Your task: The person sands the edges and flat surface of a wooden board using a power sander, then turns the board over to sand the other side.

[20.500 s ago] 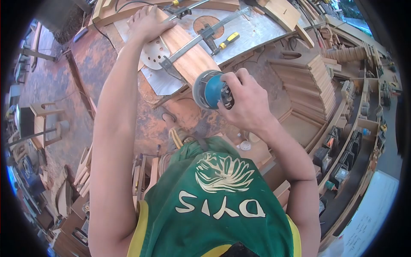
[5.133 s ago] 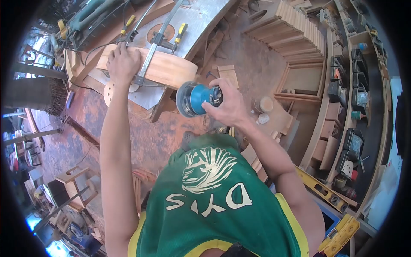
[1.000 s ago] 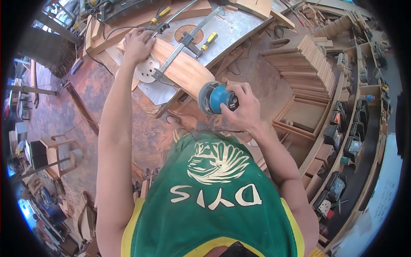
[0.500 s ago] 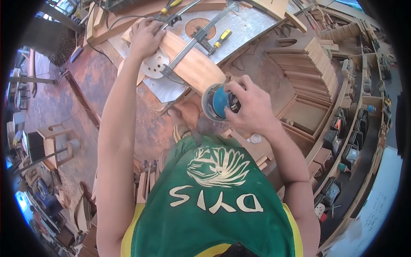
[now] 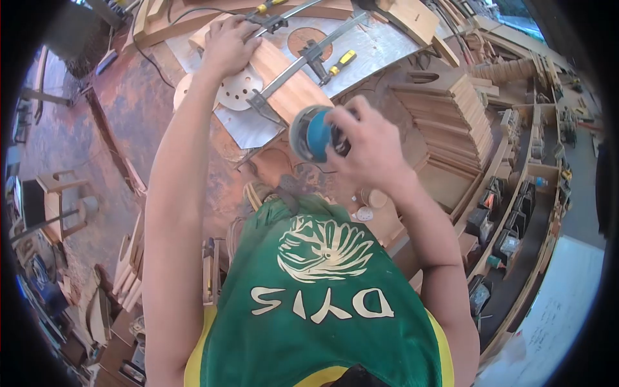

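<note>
A blue round sander (image 5: 317, 134) is in my right hand (image 5: 371, 138), its fingers wrapped round the top. The sander's disc meets the near end of a pale wooden board (image 5: 296, 87). Metal bar clamps (image 5: 287, 76) cross over that board on the metal-topped bench (image 5: 248, 129). My left hand (image 5: 230, 45) lies on the board's far part, fingers spread and bent over it. Beside the left wrist are white perforated sanding discs (image 5: 238, 90). A yellow and black clamp handle (image 5: 342, 62) sticks out right of the board.
Stacked shaped wooden pieces (image 5: 448, 116) stand right of the bench. Farther right, long shelves (image 5: 516, 193) hold tools and small parts. A wooden stool (image 5: 64, 203) is at the left. A dark cable (image 5: 145, 68) runs near the left forearm.
The sander and my right hand have shifted left and slightly up at the board's near end. The camera view has also moved a little. My left hand stays on the board.
</note>
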`<state>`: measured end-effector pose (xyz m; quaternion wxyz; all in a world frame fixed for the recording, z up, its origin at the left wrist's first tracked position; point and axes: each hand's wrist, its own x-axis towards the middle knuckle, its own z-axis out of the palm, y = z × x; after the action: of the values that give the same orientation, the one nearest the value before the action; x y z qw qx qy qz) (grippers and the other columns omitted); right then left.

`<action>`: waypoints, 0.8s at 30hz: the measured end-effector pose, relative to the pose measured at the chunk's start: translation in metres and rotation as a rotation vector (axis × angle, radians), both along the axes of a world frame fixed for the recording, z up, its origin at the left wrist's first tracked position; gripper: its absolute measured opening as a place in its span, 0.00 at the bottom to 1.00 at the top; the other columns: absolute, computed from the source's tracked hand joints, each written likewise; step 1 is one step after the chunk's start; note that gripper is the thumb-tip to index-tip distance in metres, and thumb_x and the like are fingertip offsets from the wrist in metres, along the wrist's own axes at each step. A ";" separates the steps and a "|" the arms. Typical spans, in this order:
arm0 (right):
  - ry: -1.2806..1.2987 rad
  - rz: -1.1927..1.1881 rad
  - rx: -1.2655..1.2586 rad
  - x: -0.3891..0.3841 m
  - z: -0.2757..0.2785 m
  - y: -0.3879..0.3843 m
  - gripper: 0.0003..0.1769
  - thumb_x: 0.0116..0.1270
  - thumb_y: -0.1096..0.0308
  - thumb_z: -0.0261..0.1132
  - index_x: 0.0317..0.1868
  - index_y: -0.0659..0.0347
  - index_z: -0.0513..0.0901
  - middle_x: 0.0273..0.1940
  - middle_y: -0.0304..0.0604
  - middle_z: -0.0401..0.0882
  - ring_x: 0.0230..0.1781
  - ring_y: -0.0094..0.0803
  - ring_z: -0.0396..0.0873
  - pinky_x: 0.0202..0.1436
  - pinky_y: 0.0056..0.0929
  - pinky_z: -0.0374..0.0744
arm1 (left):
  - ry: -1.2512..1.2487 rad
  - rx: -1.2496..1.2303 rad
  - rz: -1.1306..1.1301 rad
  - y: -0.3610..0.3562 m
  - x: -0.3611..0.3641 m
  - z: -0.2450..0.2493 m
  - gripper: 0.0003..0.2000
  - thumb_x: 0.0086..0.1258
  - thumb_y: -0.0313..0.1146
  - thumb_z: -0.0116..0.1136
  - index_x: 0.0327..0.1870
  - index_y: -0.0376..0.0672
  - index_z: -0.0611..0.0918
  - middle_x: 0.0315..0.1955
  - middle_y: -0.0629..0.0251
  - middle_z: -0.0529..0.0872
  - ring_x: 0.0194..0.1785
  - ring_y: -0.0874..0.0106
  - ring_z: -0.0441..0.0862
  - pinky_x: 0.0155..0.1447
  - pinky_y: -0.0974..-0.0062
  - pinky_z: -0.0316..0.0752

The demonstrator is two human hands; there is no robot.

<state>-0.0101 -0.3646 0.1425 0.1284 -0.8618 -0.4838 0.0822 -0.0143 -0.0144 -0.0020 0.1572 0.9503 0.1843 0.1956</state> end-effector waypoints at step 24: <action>-0.074 -0.106 0.144 0.004 -0.016 0.005 0.25 0.58 0.61 0.78 0.57 0.45 0.85 0.53 0.48 0.79 0.49 0.52 0.86 0.47 0.52 0.87 | 0.003 0.013 0.003 0.001 0.001 0.000 0.20 0.77 0.51 0.64 0.66 0.62 0.89 0.75 0.62 0.79 0.78 0.47 0.68 0.82 0.47 0.62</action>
<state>-0.0059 -0.3600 0.1262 0.1762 -0.8772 -0.4466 0.0083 -0.0132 -0.0133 -0.0023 0.1503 0.9513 0.1849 0.1955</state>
